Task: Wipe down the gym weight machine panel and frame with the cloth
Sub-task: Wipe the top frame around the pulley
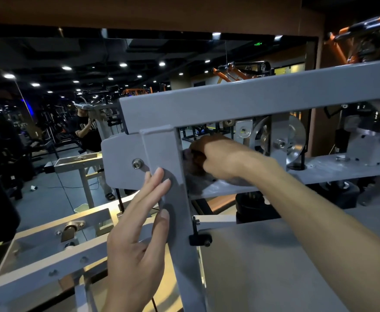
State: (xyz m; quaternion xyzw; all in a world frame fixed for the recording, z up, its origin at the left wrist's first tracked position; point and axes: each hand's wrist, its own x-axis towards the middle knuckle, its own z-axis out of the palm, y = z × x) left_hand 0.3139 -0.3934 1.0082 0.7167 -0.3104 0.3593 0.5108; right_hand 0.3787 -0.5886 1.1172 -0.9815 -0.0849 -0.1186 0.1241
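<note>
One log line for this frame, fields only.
right hand: grips grey cloth, inside frame opening | left hand: open, flat on grey metal upright | phase: wiping

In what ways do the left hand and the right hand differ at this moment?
The left hand lies flat with straight fingers on the grey upright post; the right hand has curled fingers that grip the dark cloth.
The left hand is outside the frame, low and near the camera; the right hand reaches inside the opening, beside the silver pulley.
The left hand holds nothing; the right one holds the cloth.
Both are bare and at the same machine.
</note>
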